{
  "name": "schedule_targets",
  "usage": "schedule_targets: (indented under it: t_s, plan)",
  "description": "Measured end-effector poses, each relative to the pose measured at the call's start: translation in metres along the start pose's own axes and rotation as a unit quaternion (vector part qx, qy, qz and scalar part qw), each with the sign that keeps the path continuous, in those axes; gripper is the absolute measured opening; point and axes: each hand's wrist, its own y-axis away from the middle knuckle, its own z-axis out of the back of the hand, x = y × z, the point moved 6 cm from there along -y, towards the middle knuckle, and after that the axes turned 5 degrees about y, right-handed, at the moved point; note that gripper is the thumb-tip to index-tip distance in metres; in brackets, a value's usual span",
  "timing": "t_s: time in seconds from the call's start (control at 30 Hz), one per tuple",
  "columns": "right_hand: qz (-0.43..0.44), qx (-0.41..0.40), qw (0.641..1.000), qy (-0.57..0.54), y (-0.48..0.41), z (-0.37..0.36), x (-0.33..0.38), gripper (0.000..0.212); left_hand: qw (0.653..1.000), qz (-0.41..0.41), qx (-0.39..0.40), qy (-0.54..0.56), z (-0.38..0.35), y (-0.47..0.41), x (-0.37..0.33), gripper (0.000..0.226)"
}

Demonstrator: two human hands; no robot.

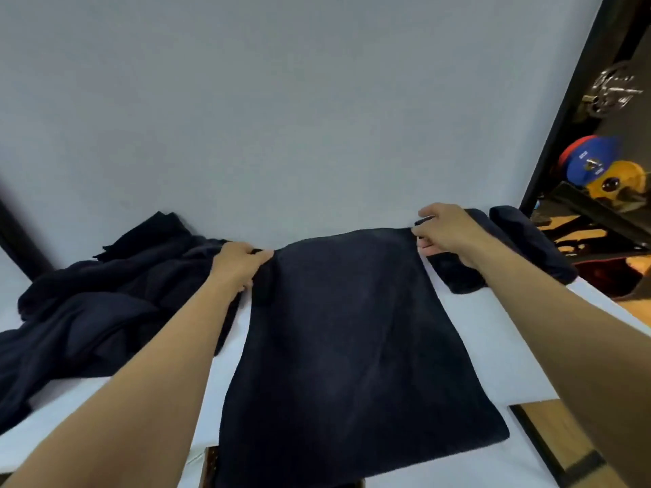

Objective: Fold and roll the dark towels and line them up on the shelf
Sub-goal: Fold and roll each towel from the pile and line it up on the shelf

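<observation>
**Item:** dark towel [352,329], spread flat on the white surface [493,339].

**Hold:** the far left corner is pinched by the left grip [239,264]. The far right corner is pinched by the right grip [444,230], with fingers curled round the hem.

**Handling:** judged soft, limp and light (no stiffness to be relied on). Hold is best taken at the corners.

**Adjacent:** unfolded towels [98,294] are heaped at left. Rolled towels [528,241] are set at right.

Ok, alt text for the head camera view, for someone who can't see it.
The left hand and right hand pinch the far corners of a dark navy towel spread flat on a white surface. A crumpled heap of dark towels lies at left, two rolled dark towels at right.
</observation>
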Motion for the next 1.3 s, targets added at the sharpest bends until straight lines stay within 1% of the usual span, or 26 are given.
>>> schedule_targets:
  t_s: [0.03,0.07,0.13,0.2,0.23,0.27,0.33,0.43,0.5,0.57,0.63,0.7,0.77,0.83,0.87,0.9,0.93,1.0,1.07,1.1,1.17,1.23,1.3]
  plan:
    - [-0.014,0.037,0.998,0.046,0.003,-0.015,-0.014,0.045,0.999,0.024,0.039,-0.015,-0.014,0.005,0.016,0.02]
    - [-0.022,0.068,0.994,0.082,0.012,-0.03,-0.029,0.048,0.997,0.038,0.06,-0.028,-0.024,0.012,0.032,0.023]
    - [-0.016,0.094,0.985,0.145,0.036,-0.049,-0.054,0.049,0.994,0.023,0.045,-0.094,-0.028,0.031,0.054,0.036]
    - [0.012,0.067,0.979,0.194,0.064,-0.053,-0.071,0.048,0.991,0.007,0.006,-0.131,-0.019,0.056,0.068,0.063]
    - [0.019,0.044,0.979,0.2,0.079,-0.049,-0.078,0.047,0.991,0.011,-0.007,-0.131,-0.013,0.07,0.074,0.069]
    - [0.017,0.021,0.979,0.202,0.093,-0.044,-0.084,0.045,0.991,0.017,-0.013,-0.133,-0.007,0.087,0.079,0.069]
    - [-0.003,-0.009,0.977,0.211,0.125,-0.032,-0.095,0.041,0.989,0.024,-0.01,-0.145,0.006,0.124,0.09,0.057]
    - [-0.025,-0.022,0.977,0.211,0.171,-0.02,-0.111,0.038,0.989,0.014,-0.009,-0.145,0.024,0.179,0.102,0.038]
    - [-0.017,-0.019,0.977,0.213,0.198,-0.02,-0.117,0.037,0.992,0.002,-0.007,-0.126,0.028,0.206,0.11,0.032]
    - [-0.015,-0.01,0.984,0.177,0.216,-0.026,-0.124,0.029,0.995,-0.001,0.004,-0.103,0.021,0.225,0.121,0.033]
    - [-0.006,-0.026,0.99,0.138,0.228,-0.031,-0.128,0.023,0.996,-0.002,0.003,-0.085,0.009,0.236,0.13,0.042]
    - [0.027,-0.052,0.988,0.144,0.236,-0.032,-0.129,0.021,1.0,-0.004,-0.01,-0.023,0.0,0.241,0.136,0.046]
    - [0.036,-0.049,0.989,0.136,0.242,-0.034,-0.132,0.02,0.999,0.001,-0.017,0.034,-0.006,0.243,0.138,0.044]
    - [0.022,-0.028,0.992,0.119,0.248,-0.035,-0.135,0.02,0.997,0.009,-0.012,0.08,-0.007,0.245,0.14,0.038]
    - [0.016,-0.022,0.994,0.101,0.251,-0.033,-0.135,0.019,0.993,0.011,-0.004,0.121,-0.005,0.248,0.139,0.036]
    - [0.011,-0.023,0.998,0.06,0.252,-0.029,-0.131,0.014,0.985,0.006,-0.001,0.17,0.0,0.249,0.133,0.034]
    - [0.009,-0.031,0.999,-0.002,0.251,-0.023,-0.122,0.009,0.975,-0.008,-0.006,0.222,0.008,0.248,0.123,0.033]
    - [0.015,-0.062,0.989,-0.131,0.242,-0.002,-0.091,0.01,0.949,-0.039,-0.044,0.309,0.034,0.239,0.091,0.026]
    - [0.039,-0.078,0.965,-0.248,0.223,0.021,-0.048,0.007,0.925,-0.066,-0.071,0.367,0.059,0.22,0.047,0.012]
    - [0.055,-0.07,0.949,-0.302,0.212,0.031,-0.023,0.004,0.913,-0.078,-0.067,0.395,0.069,0.209,0.022,0.007]
    - [0.08,-0.047,0.916,-0.39,0.186,0.05,0.024,0.007,0.89,-0.099,-0.041,0.444,0.085,0.183,-0.026,0.004]
    - [0.101,-0.035,0.894,-0.435,0.155,0.066,0.062,0.008,0.878,-0.115,-0.021,0.464,0.099,0.155,-0.067,0.006]
    - [0.116,-0.031,0.891,-0.438,0.121,0.077,0.094,0.011,0.878,-0.118,-0.016,0.464,0.109,0.125,-0.1,0.012]
